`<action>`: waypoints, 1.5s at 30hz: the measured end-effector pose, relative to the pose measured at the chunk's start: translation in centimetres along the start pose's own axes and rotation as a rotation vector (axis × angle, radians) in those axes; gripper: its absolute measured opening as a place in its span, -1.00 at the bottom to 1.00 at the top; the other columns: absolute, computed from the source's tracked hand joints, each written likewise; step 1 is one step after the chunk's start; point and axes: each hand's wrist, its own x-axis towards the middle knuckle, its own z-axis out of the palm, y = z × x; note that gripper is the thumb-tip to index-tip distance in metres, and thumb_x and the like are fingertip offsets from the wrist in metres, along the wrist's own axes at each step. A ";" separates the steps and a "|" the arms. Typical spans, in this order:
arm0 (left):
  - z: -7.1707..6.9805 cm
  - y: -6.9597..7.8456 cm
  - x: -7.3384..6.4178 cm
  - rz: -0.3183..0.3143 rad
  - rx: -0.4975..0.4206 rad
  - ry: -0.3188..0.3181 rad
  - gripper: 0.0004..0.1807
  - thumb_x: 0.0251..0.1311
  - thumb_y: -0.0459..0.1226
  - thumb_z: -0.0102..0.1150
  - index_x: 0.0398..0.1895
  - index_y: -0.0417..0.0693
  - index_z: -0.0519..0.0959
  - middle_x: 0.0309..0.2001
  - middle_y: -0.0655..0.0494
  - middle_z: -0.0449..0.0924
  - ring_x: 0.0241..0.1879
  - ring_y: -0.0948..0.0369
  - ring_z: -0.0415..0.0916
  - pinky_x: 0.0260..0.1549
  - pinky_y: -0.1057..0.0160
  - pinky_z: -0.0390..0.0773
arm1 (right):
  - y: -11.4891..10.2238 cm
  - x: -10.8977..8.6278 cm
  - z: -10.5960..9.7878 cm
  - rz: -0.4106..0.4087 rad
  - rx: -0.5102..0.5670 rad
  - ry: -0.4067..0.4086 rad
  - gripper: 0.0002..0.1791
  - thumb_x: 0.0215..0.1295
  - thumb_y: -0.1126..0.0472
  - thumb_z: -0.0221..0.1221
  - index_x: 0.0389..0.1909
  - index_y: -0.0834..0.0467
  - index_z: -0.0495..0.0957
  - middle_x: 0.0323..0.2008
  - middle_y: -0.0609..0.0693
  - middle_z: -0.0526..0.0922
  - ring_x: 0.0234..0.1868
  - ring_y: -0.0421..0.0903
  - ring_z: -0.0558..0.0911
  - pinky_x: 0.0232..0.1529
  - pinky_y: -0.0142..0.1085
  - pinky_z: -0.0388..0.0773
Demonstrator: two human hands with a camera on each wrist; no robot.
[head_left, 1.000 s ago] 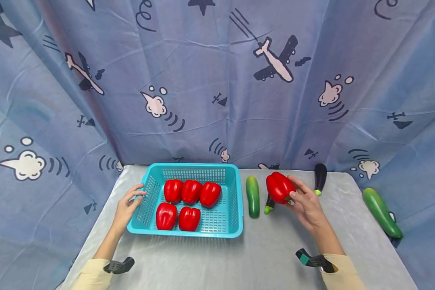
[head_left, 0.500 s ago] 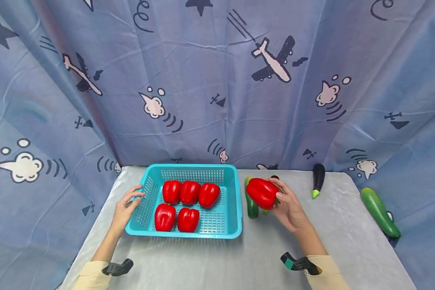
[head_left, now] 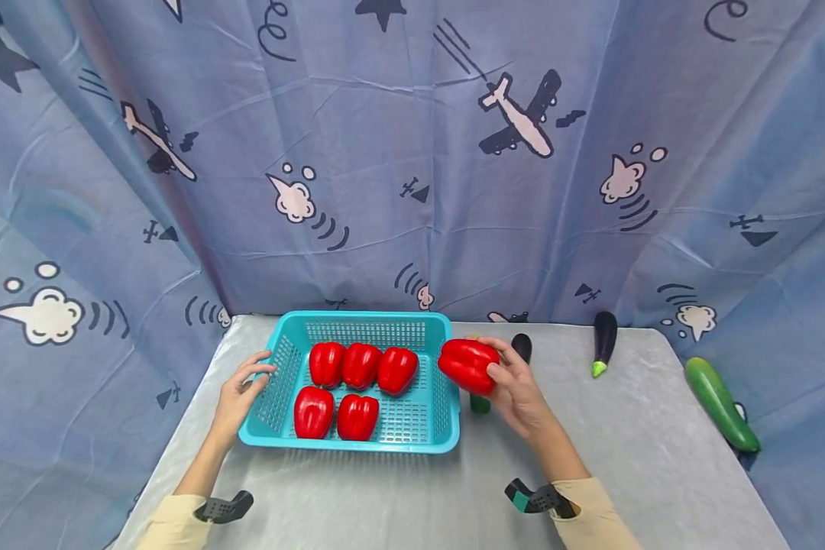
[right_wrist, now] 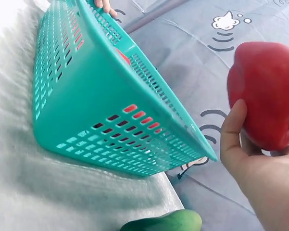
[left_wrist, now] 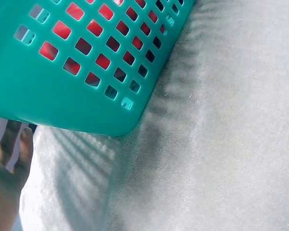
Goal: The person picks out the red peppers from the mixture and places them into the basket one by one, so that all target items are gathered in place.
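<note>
My right hand (head_left: 524,399) holds a red bell pepper (head_left: 466,365) in the air over the right rim of the turquoise plastic basket (head_left: 351,445). In the right wrist view the thumb lies along the side of the pepper (right_wrist: 264,91), clear of the basket wall (right_wrist: 86,106). Inside the basket several red bell peppers (head_left: 358,417) lie in two rows, with bare floor at the front right. My left hand (head_left: 236,401) rests at the basket's left rim, its fingers loosely extended over the edge. Only part of that hand (left_wrist: 7,187) shows in the left wrist view.
A cucumber (head_left: 480,403) lies right of the basket, partly hidden by the held pepper. Behind the right hand is an eggplant (head_left: 522,345). Another eggplant (head_left: 604,344) lies at the back right, and a second cucumber (head_left: 722,405) at the right table edge. A patterned curtain (head_left: 385,191) hangs behind.
My right hand has carried the bell pepper leftward, from above the eggplant to the basket's right rim. The left hand and basket have stayed in place.
</note>
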 end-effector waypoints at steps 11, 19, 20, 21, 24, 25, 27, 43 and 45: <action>0.0 0.1 0.1 -0.008 -0.004 0.001 -0.79 0.47 -0.41 0.11 0.03 -0.39 0.61 0.36 -0.20 0.38 0.36 0.19 0.28 -0.04 0.45 0.48 | -0.1 -0.4 0.3 0.048 -0.178 0.046 -0.34 0.34 0.39 0.22 0.43 0.19 0.25 0.36 0.24 0.27 0.27 0.25 0.36 0.05 -0.03 0.59; -0.1 -0.1 -0.2 -0.014 -0.010 0.007 -0.79 0.48 -0.41 0.11 0.02 -0.39 0.61 0.35 -0.21 0.38 0.34 0.26 0.29 -0.04 0.45 0.48 | 0.0 -1.1 -0.1 0.089 -0.276 0.053 -0.34 0.36 0.36 0.23 0.40 0.28 0.17 0.23 0.33 0.35 0.16 0.19 0.50 0.02 -0.09 0.61; -0.1 0.0 -0.2 -0.015 -0.013 0.009 -0.79 0.48 -0.41 0.11 0.02 -0.39 0.61 0.36 -0.20 0.38 0.34 0.25 0.29 -0.05 0.45 0.48 | 0.1 -1.1 0.0 0.082 -0.282 0.045 -0.35 0.37 0.36 0.23 0.40 0.29 0.20 0.23 0.34 0.35 0.17 0.21 0.48 0.01 -0.08 0.61; -0.1 0.0 -0.2 -0.016 -0.015 0.009 -0.79 0.47 -0.41 0.11 0.02 -0.39 0.61 0.36 -0.20 0.38 0.34 0.24 0.29 -0.05 0.45 0.48 | 0.1 -1.0 0.0 0.075 -0.288 0.037 -0.37 0.37 0.36 0.23 0.40 0.29 0.22 0.23 0.33 0.34 0.19 0.22 0.46 0.01 -0.07 0.61; -0.1 0.1 -0.1 -0.016 -0.009 0.009 -0.79 0.48 -0.40 0.11 0.03 -0.37 0.62 0.36 -0.18 0.38 0.36 0.20 0.28 -0.05 0.45 0.48 | 0.3 -0.8 0.3 0.065 -0.294 0.021 -0.37 0.38 0.34 0.22 0.42 0.29 0.26 0.25 0.32 0.35 0.20 0.23 0.44 -0.01 -0.04 0.62; -0.1 0.1 -0.1 -0.016 -0.007 0.007 -0.79 0.48 -0.40 0.11 0.03 -0.37 0.61 0.37 -0.18 0.38 0.37 0.18 0.27 -0.05 0.45 0.48 | 0.3 -0.6 0.4 0.067 -0.290 0.017 -0.37 0.39 0.33 0.22 0.43 0.29 0.26 0.25 0.32 0.36 0.20 0.22 0.45 -0.01 -0.04 0.62; 0.0 0.2 -0.1 -0.015 -0.008 0.004 -0.78 0.48 -0.40 0.11 0.04 -0.37 0.61 0.37 -0.19 0.37 0.38 0.13 0.26 -0.05 0.46 0.48 | 0.4 -0.4 0.7 0.081 -0.289 0.019 -0.36 0.40 0.31 0.22 0.44 0.26 0.25 0.25 0.32 0.40 0.18 0.21 0.48 -0.01 -0.03 0.62; 0.0 0.0 0.0 -0.010 -0.021 0.011 -0.79 0.47 -0.42 0.10 0.03 -0.40 0.60 0.36 -0.24 0.37 0.32 0.27 0.32 -0.05 0.46 0.48 | 0.2 2.0 4.0 0.063 -0.329 -0.132 -0.55 0.56 0.19 0.10 0.40 0.04 0.38 0.26 0.24 0.41 0.15 0.32 0.52 -0.17 0.13 0.65; 0.1 0.0 0.0 -0.011 -0.022 0.015 -0.79 0.47 -0.42 0.11 0.03 -0.40 0.61 0.35 -0.23 0.38 0.32 0.26 0.31 -0.04 0.46 0.48 | 0.4 2.2 4.5 0.068 -0.318 -0.159 -0.56 0.57 0.21 0.09 0.41 0.06 0.38 0.25 0.25 0.42 0.14 0.31 0.54 -0.15 0.13 0.64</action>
